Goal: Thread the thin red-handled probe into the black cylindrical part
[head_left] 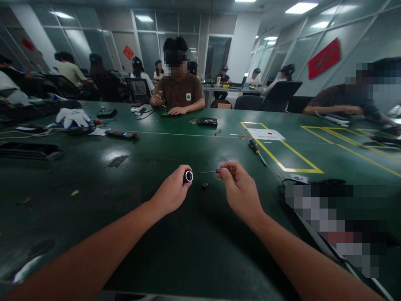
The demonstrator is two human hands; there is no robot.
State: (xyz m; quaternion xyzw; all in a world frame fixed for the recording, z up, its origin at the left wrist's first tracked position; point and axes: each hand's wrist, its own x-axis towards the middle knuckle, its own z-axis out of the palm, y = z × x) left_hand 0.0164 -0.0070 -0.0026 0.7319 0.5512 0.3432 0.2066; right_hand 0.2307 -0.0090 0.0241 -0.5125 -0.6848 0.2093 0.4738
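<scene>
My left hand [172,190] is closed around a dark cylinder with a bright ring at its end [188,176]; that open-looking end faces right and toward me. Across from it, my right hand [239,184] grips a thin screwdriver by its reddish handle [218,170]. The slim shaft [208,172] points left at the cylinder, with a small gap between them. On the green table [188,251], below that gap, lies a small dark part [204,185], too small to name. Neither hand touches it.
A yellow-and-black screwdriver [257,152] lies beyond my right hand, near a paper sheet [266,134] and yellow tape lines. Cables and a blurred-out area are at right. White gloves [72,118] and a pen-like tool [121,134] lie left. A person [178,90] works opposite.
</scene>
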